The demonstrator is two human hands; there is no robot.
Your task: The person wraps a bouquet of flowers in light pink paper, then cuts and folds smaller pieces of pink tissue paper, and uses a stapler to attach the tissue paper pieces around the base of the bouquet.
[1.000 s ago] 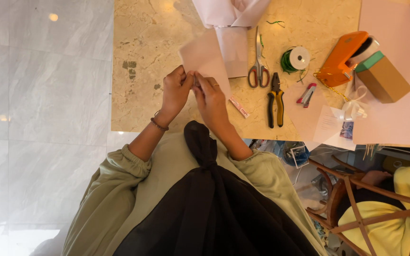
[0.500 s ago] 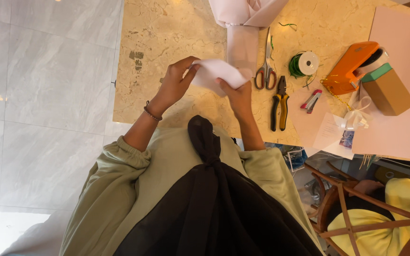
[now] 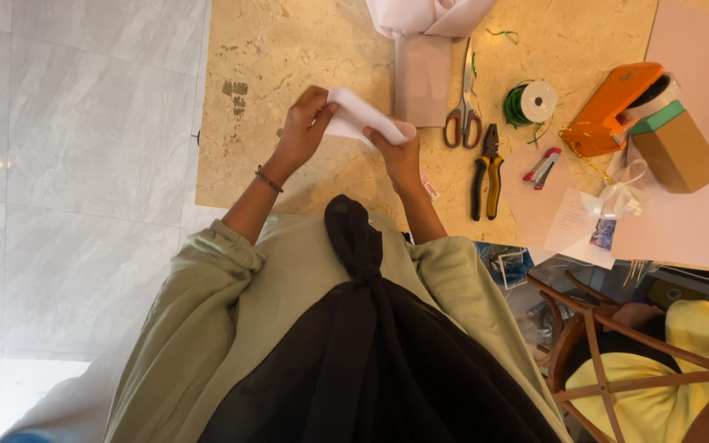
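A pale pink sheet of paper is curled between both my hands above the beige stone table. My left hand pinches its left end with the fingertips. My right hand grips its right end from below. A thin bracelet circles my left wrist. Just beyond the curled sheet, a flat pink paper strip lies on the table under a bunch of pink paper at the far edge.
Scissors, pliers with yellow handles, a green wire spool, an orange tape dispenser, a brown box and a small stapler lie to the right. A wooden chair stands at lower right.
The pink paper lay flat under both hands a second ago. It has since been lifted and rolled into a curl, with my left hand shifted left and up.
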